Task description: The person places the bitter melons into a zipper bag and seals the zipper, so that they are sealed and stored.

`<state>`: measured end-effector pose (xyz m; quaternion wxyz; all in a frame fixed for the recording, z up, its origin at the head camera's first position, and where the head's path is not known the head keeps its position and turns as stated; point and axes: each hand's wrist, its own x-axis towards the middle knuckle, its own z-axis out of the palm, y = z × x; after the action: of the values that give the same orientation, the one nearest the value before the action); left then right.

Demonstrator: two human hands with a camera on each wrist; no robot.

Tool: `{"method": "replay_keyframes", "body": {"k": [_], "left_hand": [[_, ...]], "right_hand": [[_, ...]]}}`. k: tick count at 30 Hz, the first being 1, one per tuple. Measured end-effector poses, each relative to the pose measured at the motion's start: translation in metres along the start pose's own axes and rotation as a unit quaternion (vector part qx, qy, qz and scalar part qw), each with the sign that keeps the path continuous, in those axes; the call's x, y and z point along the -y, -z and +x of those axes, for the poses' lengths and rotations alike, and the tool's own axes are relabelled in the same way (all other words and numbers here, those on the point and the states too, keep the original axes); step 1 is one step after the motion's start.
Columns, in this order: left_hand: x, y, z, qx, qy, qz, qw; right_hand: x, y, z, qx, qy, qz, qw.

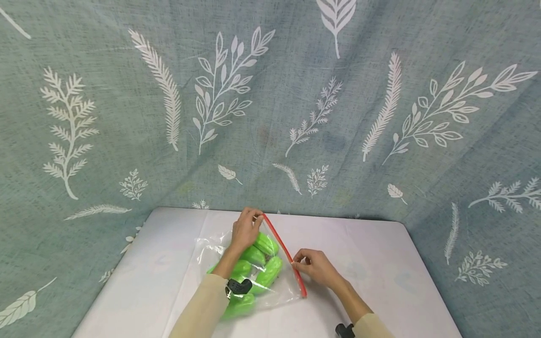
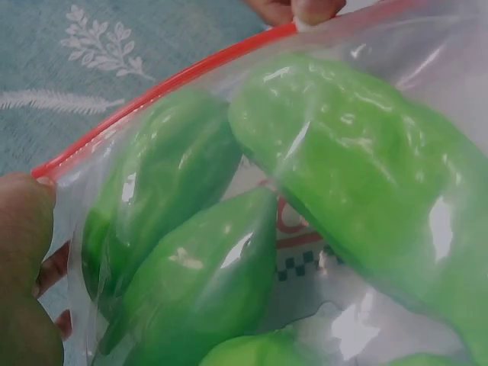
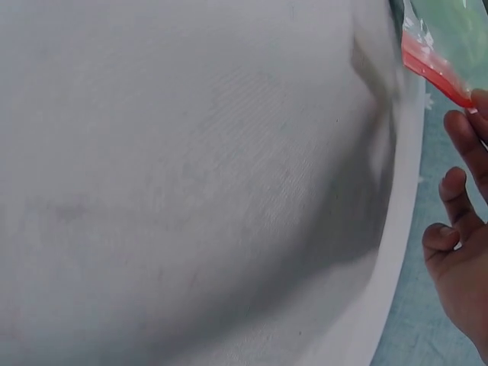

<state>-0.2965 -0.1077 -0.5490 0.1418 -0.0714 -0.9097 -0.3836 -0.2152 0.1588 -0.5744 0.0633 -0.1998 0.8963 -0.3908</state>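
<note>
A clear zip bag (image 1: 283, 291) lies tilted over the table, with a red zip strip (image 1: 276, 237) along its right edge. Inside are several glossy green, elongated, vegetable-shaped pieces (image 1: 268, 272), some with tapered ends in the left wrist view. My left hand (image 1: 246, 230) pinches the far end of the strip at the bag's corner. Farther down the strip, my right hand (image 1: 316, 266) pinches it between thumb and index finger, where a small white piece (image 2: 306, 24) shows at the fingertips. In the right wrist view its other fingers are loosely bent.
The bag and hands are over a white-covered table (image 1: 380, 253). A grey-green curtain (image 1: 270, 94) with white leaf prints hangs behind and at the sides. Black straps (image 1: 239, 286) are on both wrists. Printed lettering shows through the bag in the left wrist view.
</note>
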Motion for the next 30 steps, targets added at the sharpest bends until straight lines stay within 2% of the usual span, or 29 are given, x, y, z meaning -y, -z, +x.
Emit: {"method": "replay_keyframes", "body": {"k": [13,17,30], "left_hand": [[0.015,0.008,0.003,-0.015,0.021,-0.013,0.9996],[0.019,0.009,0.003,-0.020,0.018,-0.007,0.9996],[0.023,0.015,0.001,-0.025,0.014,-0.012,0.9995]], "right_hand": [[-0.009,0.010,-0.006,0.050,0.008,-0.008,0.9987],[-0.014,0.012,-0.009,0.066,0.014,-0.007,0.9977],[-0.023,0.025,-0.019,0.104,-0.002,0.000,0.9946]]}}
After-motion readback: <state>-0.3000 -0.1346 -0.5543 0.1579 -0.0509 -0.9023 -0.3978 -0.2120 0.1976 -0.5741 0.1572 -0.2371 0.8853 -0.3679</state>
